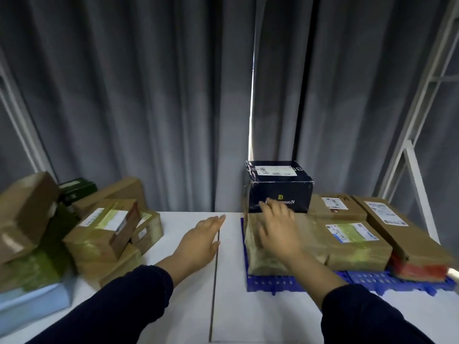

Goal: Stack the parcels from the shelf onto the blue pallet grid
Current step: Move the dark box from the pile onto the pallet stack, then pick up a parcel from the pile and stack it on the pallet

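The blue pallet grid (275, 284) lies on the white table at the right. Several brown taped parcels stand on it, among them a tall one (263, 256) at its front left corner. A dark navy box (279, 186) sits behind that parcel. My right hand (275, 228) hovers with spread, relaxed fingers over the tall parcel's top, in front of the navy box, holding nothing. My left hand (202, 240) is stretched flat above the bare table, left of the grid, fingers straight. A heap of brown parcels (106, 232) waits at the left.
The left heap also holds a dark green box (77, 189) and rests partly on a pale blue package (34, 304). White metal frame bars (419, 170) rise at the right. Grey curtains hang behind the white table (231, 306).
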